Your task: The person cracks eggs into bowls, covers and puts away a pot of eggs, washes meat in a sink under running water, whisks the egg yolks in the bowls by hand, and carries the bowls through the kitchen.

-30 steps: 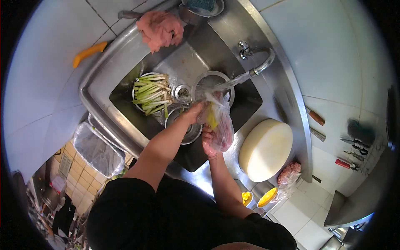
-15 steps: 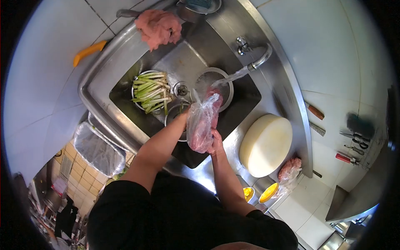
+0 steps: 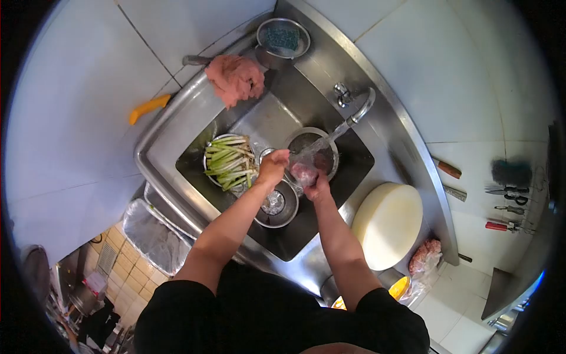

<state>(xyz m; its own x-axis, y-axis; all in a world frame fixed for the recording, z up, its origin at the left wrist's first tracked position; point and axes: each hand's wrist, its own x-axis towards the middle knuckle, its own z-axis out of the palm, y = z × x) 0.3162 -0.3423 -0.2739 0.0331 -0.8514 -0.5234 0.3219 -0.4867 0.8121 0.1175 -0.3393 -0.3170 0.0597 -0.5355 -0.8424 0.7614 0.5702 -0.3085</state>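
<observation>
In the sink, my right hand (image 3: 318, 186) is closed round a piece of pink meat (image 3: 304, 173) below the running tap (image 3: 367, 106). My left hand (image 3: 273, 167) is beside it with fingers drawn together; what it holds, if anything, I cannot make out. Behind the meat stands a round metal bowl (image 3: 329, 138) under the water stream. Nearer me is another metal bowl (image 3: 285, 219) with something clear and crinkled in it. Trimmed green onions (image 3: 227, 159) lie in a bowl at the left of the sink.
A thick round white board (image 3: 386, 227) stands right of the sink, with bagged meat (image 3: 425, 258) beyond it. A pink cloth (image 3: 236, 79) hangs at the back left corner. A lined bin (image 3: 154, 236) stands at the left. Knives and tools hang on the right wall.
The plastic bag that was round the meat no longer shows between my hands. Clear crinkled material now lies in the near bowl. My left hand has moved apart from the meat. The view has shifted.
</observation>
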